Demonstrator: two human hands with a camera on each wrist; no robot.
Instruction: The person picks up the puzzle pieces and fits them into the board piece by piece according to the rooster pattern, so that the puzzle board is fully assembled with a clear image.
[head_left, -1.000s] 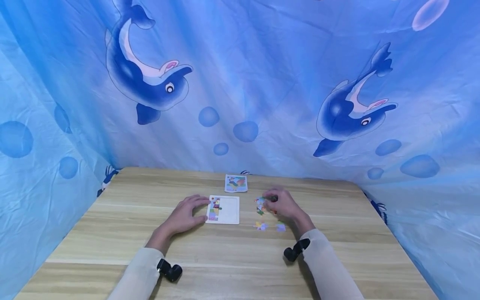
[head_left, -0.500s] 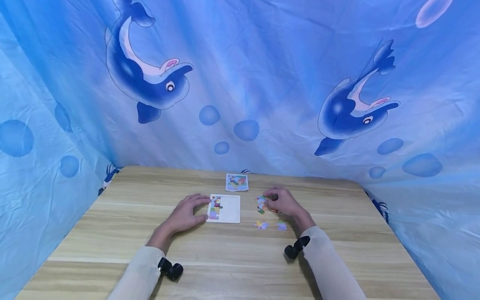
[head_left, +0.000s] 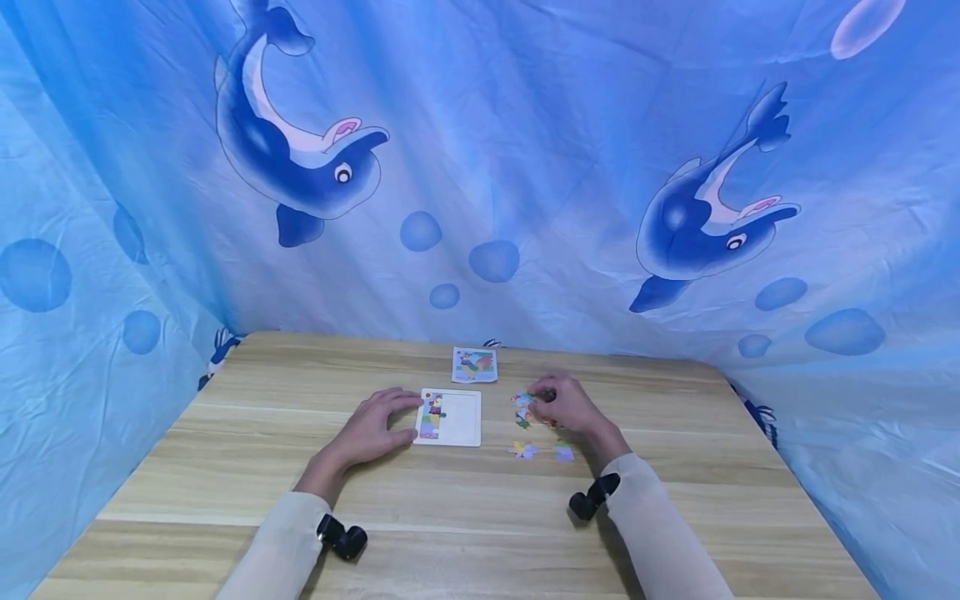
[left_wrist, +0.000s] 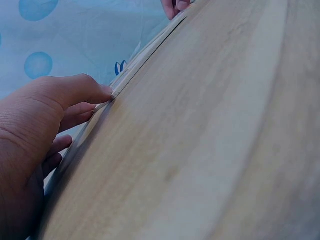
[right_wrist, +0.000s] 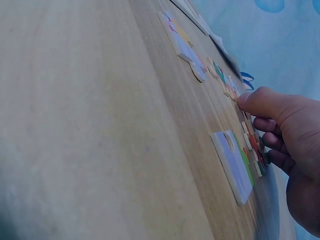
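My left hand [head_left: 371,429] rests at the left side of a white puzzle tray [head_left: 461,421], fingers near its upper left and thumb at its lower left corner. A strip of joined puzzle pieces [head_left: 430,425] fills the tray's left side. In the left wrist view, the thumb of my left hand [left_wrist: 45,115] touches the tray's edge. My right hand [head_left: 566,407] is over a cluster of loose puzzle pieces [head_left: 522,410]. Its curled fingers pinch a puzzle piece [right_wrist: 232,91] beside the thumb tip in the right wrist view; the index fingertip is hidden there.
A picture card [head_left: 474,365] lies behind the tray. Nearer the front are a yellow and lilac piece [head_left: 523,450] and a lilac and green piece [head_left: 563,452]. All sit on a wooden table [head_left: 450,517] before a blue dolphin curtain [head_left: 525,167].
The right hand's fingers, blurred a second ago, are now nearly still over the loose pieces. The left hand stays at the tray. The whole view has shifted slightly.
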